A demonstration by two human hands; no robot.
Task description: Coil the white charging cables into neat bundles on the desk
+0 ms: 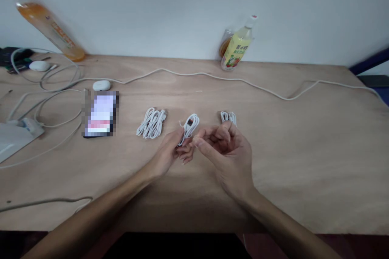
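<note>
A coiled white cable (191, 125) is held up between the thumb and fingers of my left hand (168, 149). A thin white end sticks up from the coil beside my left thumb. Close by on the right, my right hand (232, 153) is closed in a pinch, thumb tip against a finger; anything thin between them is too small to name. To the left on the table lie coiled white cables (151, 123) side by side. Another white coil (228, 117) lies behind my right hand, which partly hides it.
A phone (101, 113) and a white earbud case (101, 85) lie at left, near tangled cords. One long white cord (182, 74) crosses the wooden table (304, 149). Along the wall stand an orange drink bottle (51, 28) and a yellow-labelled bottle (238, 46).
</note>
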